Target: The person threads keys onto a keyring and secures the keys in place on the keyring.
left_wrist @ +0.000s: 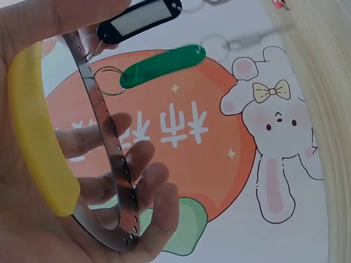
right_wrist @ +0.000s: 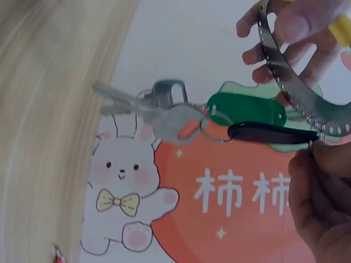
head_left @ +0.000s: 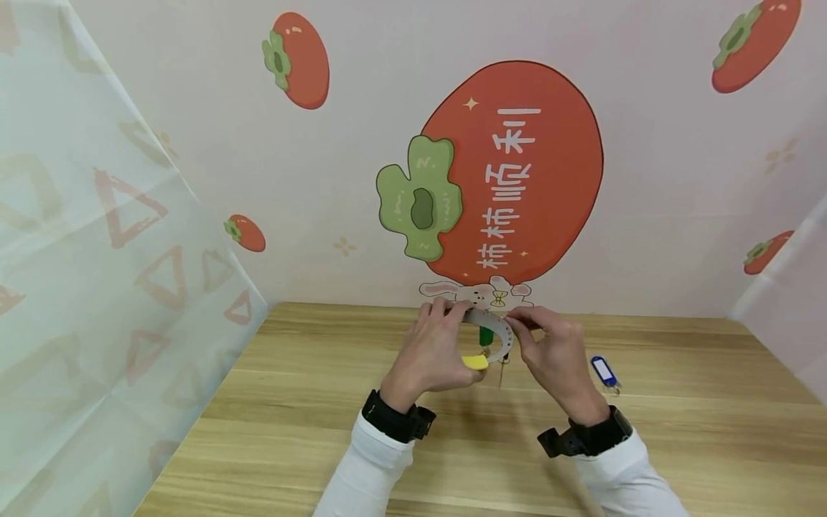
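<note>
My left hand [head_left: 436, 352] holds a key hoop by its yellow grip [left_wrist: 44, 131]. The hoop's curved metal band [head_left: 504, 334] has small holes along it, and some left fingers reach behind it. A green key tag [left_wrist: 163, 66] hangs from the band by a split ring, with a key on its other end. At the band's edge my right hand [head_left: 555, 359] pinches the small ring of a black key tag [right_wrist: 271, 133], finger and thumb tips close together. Keys [right_wrist: 167, 121] dangle from the black tag, blurred in the right wrist view.
A blue key tag [head_left: 604, 371] with a ring lies on the wooden table [head_left: 291, 402], right of my right hand. Behind the table stands a white backdrop [head_left: 362, 172] with printed persimmons and a rabbit. A pale cloth [head_left: 110, 287] hangs at the left side.
</note>
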`<action>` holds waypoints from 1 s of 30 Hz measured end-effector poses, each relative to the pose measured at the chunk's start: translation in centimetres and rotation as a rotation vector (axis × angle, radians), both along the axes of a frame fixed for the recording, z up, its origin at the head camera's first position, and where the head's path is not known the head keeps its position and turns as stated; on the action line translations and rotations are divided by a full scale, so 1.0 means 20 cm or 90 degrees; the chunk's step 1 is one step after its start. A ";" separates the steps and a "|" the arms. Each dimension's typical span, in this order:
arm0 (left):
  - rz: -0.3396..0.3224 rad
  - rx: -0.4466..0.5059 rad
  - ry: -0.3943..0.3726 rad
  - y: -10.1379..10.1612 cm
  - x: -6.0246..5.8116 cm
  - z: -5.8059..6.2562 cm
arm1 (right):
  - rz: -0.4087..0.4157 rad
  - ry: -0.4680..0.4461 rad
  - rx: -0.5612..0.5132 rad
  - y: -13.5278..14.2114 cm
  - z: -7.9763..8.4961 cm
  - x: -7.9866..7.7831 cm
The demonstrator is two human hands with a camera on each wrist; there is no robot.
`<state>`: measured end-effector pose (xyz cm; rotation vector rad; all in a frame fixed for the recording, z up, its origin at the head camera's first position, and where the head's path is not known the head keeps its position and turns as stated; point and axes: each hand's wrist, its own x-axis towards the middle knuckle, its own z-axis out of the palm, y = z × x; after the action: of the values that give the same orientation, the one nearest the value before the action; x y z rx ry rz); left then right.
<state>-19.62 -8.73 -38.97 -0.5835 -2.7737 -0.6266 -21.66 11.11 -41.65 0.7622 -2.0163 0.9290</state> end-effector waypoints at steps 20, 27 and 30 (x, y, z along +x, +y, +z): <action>0.006 -0.003 0.012 -0.01 0.00 -0.01 | -0.011 -0.008 0.027 0.00 0.00 0.01; 0.023 -0.034 0.015 -0.01 0.00 0.00 | -0.016 -0.061 0.007 -0.01 -0.01 0.01; 0.022 -0.047 0.007 -0.02 0.00 0.00 | -0.003 -0.054 0.023 -0.01 -0.01 0.01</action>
<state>-19.53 -9.07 -38.94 -0.5511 -2.8005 -0.5145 -21.50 10.92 -41.78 0.7483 -2.1122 0.9391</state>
